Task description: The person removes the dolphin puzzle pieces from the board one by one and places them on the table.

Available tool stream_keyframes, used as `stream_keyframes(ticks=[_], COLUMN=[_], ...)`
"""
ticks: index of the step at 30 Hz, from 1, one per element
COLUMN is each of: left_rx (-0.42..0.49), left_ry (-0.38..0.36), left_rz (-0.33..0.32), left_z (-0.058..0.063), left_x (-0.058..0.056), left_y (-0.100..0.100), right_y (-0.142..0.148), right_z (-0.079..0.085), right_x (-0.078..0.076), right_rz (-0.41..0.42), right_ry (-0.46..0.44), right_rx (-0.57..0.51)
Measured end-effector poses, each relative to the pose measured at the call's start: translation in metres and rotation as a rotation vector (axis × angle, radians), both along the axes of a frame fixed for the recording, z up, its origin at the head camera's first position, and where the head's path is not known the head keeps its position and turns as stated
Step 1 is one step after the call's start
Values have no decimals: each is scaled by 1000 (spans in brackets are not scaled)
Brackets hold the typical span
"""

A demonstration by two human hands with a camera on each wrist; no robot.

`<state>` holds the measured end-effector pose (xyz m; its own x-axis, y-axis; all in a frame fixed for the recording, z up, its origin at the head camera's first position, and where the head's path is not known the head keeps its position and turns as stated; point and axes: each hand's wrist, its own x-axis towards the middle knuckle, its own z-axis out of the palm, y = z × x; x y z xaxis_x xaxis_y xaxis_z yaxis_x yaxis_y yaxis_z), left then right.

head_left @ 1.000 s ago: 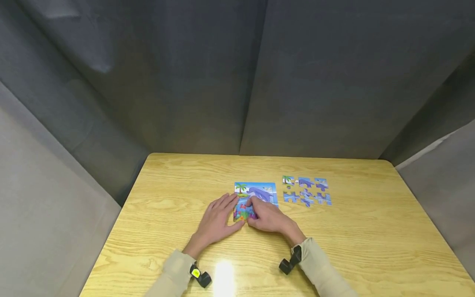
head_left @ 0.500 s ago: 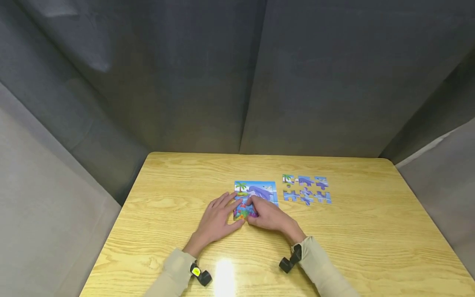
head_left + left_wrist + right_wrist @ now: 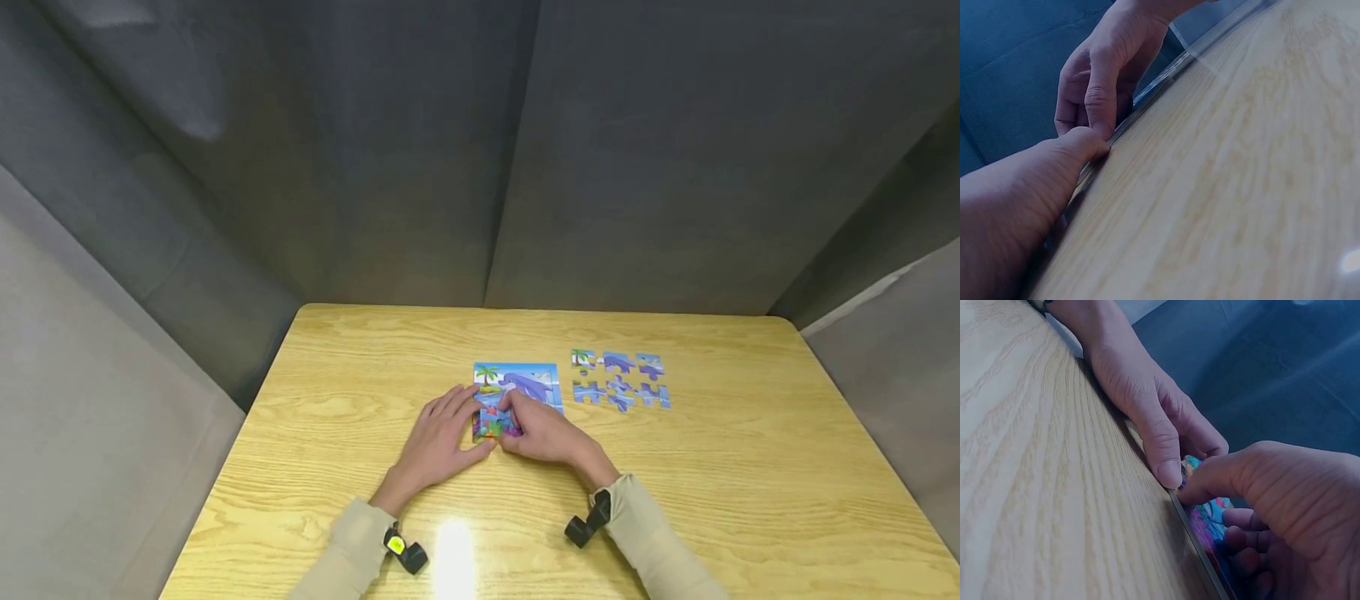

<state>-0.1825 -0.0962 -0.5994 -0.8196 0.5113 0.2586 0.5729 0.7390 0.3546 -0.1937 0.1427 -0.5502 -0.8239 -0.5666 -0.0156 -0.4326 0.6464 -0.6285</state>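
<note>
A dolphin puzzle board (image 3: 517, 368) lies flat on the wooden table, its lower right part hidden by my right hand. My left hand (image 3: 437, 446) rests along the board's left side with fingers fairly straight; its thumb touches the near edge. Over the lower part of the board, my right hand (image 3: 543, 432) has curled fingers and seems to pinch a coral-patterned puzzle piece (image 3: 492, 427), which lies on the board. In the right wrist view, colourful board art (image 3: 1200, 528) shows under the right thumb, and the two thumbs nearly meet at the board's edge.
Several loose puzzle pieces (image 3: 619, 389) lie in two rows to the right of the board. The wooden table (image 3: 750, 467) has dark curtains (image 3: 375, 167) behind it and grey panels at both sides.
The coral-patterned piece under the hands has shifted slightly on the board. The left index finger reached in over the board and has drawn back a little. The right hand stays nearly in place.
</note>
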Motion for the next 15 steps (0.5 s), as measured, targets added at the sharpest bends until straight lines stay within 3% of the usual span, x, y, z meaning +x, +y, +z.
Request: stream_keyframes(ticks=[5, 12, 15], left_rx=[-8, -23, -18], left_ry=[-3, -29, -30], left_rz=[6, 10, 8], left_z=[0, 0, 0], left_x=[-1, -2, -2], left_y=[0, 0, 0], right_y=[-1, -5, -4], right_z=[2, 1, 3], right_x=[-2, -1, -1], right_rz=[4, 11, 19], right_ry=[3, 103, 98], right_rx=[-13, -10, -8])
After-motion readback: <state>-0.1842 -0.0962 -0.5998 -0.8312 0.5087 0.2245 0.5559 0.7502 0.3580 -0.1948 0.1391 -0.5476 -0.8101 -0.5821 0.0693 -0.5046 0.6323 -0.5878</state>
